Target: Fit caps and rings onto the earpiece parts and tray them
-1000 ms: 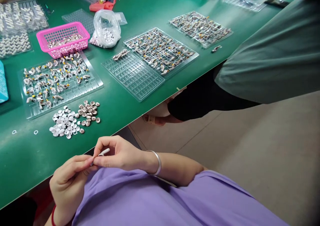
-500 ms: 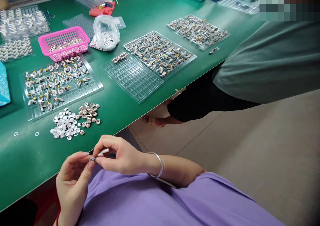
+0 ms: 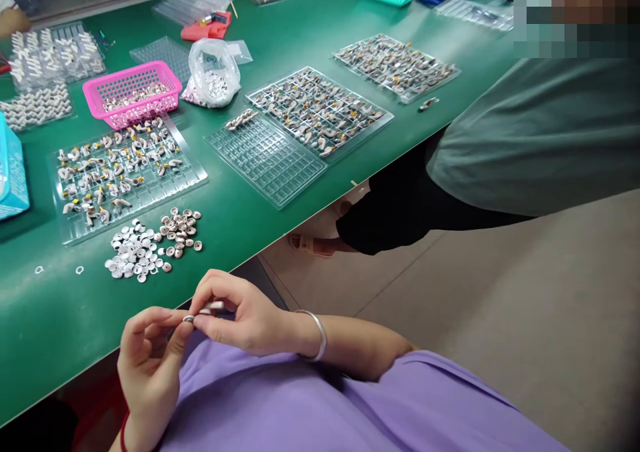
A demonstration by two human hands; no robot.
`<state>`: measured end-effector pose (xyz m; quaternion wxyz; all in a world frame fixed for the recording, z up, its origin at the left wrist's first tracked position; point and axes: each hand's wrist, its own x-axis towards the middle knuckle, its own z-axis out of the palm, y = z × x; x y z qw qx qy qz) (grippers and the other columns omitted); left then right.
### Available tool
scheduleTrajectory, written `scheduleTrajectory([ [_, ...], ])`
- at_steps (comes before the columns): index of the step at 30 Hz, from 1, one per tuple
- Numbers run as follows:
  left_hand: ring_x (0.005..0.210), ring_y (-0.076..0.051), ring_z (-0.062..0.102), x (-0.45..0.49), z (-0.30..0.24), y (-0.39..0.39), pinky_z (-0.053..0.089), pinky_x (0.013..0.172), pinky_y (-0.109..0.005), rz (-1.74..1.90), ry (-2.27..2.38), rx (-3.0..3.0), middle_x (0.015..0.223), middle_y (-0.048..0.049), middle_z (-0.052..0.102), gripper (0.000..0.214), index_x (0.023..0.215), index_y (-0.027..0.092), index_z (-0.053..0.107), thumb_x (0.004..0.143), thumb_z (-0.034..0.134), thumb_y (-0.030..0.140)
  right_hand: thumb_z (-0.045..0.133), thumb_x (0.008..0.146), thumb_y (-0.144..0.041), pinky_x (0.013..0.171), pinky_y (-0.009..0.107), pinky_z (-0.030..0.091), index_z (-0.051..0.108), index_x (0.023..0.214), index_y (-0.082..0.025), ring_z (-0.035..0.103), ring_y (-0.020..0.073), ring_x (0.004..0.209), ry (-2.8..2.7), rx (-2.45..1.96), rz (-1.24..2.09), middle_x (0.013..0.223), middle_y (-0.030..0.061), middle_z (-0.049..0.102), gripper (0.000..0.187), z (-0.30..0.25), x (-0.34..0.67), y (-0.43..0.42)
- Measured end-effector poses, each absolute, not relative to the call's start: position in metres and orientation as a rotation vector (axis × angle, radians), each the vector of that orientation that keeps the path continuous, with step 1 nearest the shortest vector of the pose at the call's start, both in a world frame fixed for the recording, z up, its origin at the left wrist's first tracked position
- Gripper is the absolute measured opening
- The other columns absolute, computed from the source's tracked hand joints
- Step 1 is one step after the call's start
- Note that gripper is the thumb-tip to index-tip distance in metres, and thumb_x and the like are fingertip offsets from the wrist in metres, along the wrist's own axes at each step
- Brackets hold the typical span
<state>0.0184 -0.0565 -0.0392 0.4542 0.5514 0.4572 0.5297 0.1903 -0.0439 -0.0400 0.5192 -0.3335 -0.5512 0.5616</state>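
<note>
Close to my body, below the table's front edge, both hands meet at the fingertips. My right hand point(image 3: 245, 315) is closed, pinching a white earbud shell point(image 3: 216, 307) whose stem points to the right. Between thumb and forefinger, my left hand point(image 3: 150, 365) grips a small round cap point(image 3: 189, 319) with a dark rim, against the shell's end. Fingers hide whether the two pieces are joined. Just beyond on the table lie a pile of white round caps point(image 3: 134, 252) and a pile of beige caps point(image 3: 180, 231).
A clear tray of earbud parts point(image 3: 189, 180) lies behind the piles. Beyond are a pink basket point(image 3: 100, 111), a plastic bag point(image 3: 227, 92), a sparsely filled tray point(image 3: 270, 165) and fuller trays point(image 3: 383, 120). At right stands a co-worker in a green top point(image 3: 550, 139).
The earbud shell's stem has turned from slanting upward to nearly level. Both hands stay pinched together at almost the same place. The view has shifted slightly.
</note>
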Motion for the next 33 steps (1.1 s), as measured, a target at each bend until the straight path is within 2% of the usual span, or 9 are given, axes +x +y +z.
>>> scheduleTrajectory([
  [5, 0.071, -0.015, 0.077, 0.018, -0.039, -0.054, 0.06, 0.067, -0.019, 1.271, 1.173, 1.462, 0.078, 0.0013, 0.08, 0.032, 0.102, 0.023, 0.06, 0.078, 0.08, 0.023, 0.071, 0.082, -0.027, 0.065, 0.023, 0.046, 0.066, 0.084, -0.015, 0.056, 0.0112, 0.077, -1.261, -0.811, 1.452, 0.086, 0.0015, 0.055, 0.013, -0.042, 0.194, -0.041],
  [11, 0.063, -0.018, 0.075, 0.01, -0.044, -0.038, 0.06, 0.06, -0.026, 1.094, 1.314, 1.664, 0.073, -0.0003, 0.078, 0.03, 0.097, 0.022, 0.062, 0.079, 0.076, 0.042, 0.071, 0.083, -0.038, 0.062, 0.023, 0.044, 0.062, 0.083, -0.015, 0.053, 0.0091, 0.067, -1.129, -0.872, 1.661, 0.075, -0.0015, 0.058, 0.025, -0.055, 0.203, -0.033],
  [15, 0.056, -0.015, 0.066, -0.006, -0.05, -0.013, 0.052, 0.058, -0.027, 1.018, 1.699, 2.098, 0.072, -0.0005, 0.074, 0.022, 0.088, 0.022, 0.071, 0.087, 0.067, 0.044, 0.081, 0.072, -0.046, 0.063, 0.023, 0.047, 0.063, 0.078, -0.015, 0.057, 0.0088, 0.063, -0.807, -0.886, 1.616, 0.07, -0.0028, 0.059, 0.036, -0.064, 0.221, -0.016],
  [18, 0.058, -0.016, 0.06, -0.009, -0.052, 0.007, 0.047, 0.061, -0.03, 0.94, 1.735, 2.23, 0.073, -0.0013, 0.072, 0.021, 0.083, 0.023, 0.074, 0.088, 0.065, 0.042, 0.087, 0.066, -0.043, 0.065, 0.022, 0.051, 0.065, 0.078, -0.015, 0.06, 0.0078, 0.063, -0.604, -0.822, 1.625, 0.071, -0.0032, 0.061, 0.037, -0.068, 0.23, -0.005],
  [22, 0.077, -0.025, 0.059, -0.004, -0.053, 0.029, 0.044, 0.073, -0.036, 0.81, 1.726, 2.385, 0.081, -0.0061, 0.068, 0.023, 0.084, 0.023, 0.075, 0.087, 0.063, 0.043, 0.086, 0.068, -0.04, 0.072, 0.025, 0.057, 0.065, 0.079, -0.016, 0.065, 0.0095, 0.071, -0.539, -0.764, 1.631, 0.077, -0.0017, 0.066, 0.034, -0.07, 0.229, -0.001],
  [27, 0.075, -0.028, 0.055, -0.007, -0.056, 0.044, 0.042, 0.073, -0.04, 0.679, 1.638, 2.472, 0.076, -0.0066, 0.057, 0.031, 0.08, 0.023, 0.073, 0.086, 0.058, 0.049, 0.089, 0.065, -0.037, 0.071, 0.025, 0.058, 0.066, 0.081, -0.015, 0.067, 0.0097, 0.069, -0.469, -0.75, 1.657, 0.075, -0.0013, 0.069, 0.036, -0.078, 0.225, 0.002],
  [33, 0.074, -0.029, 0.056, -0.011, -0.059, 0.047, 0.042, 0.072, -0.041, 0.65, 1.576, 2.464, 0.075, -0.0066, 0.057, 0.033, 0.078, 0.022, 0.066, 0.088, 0.053, 0.051, 0.09, 0.062, -0.035, 0.069, 0.024, 0.058, 0.069, 0.083, -0.015, 0.067, 0.0094, 0.066, -0.456, -0.784, 1.636, 0.074, -0.0012, 0.07, 0.035, -0.082, 0.225, 0.004],
])
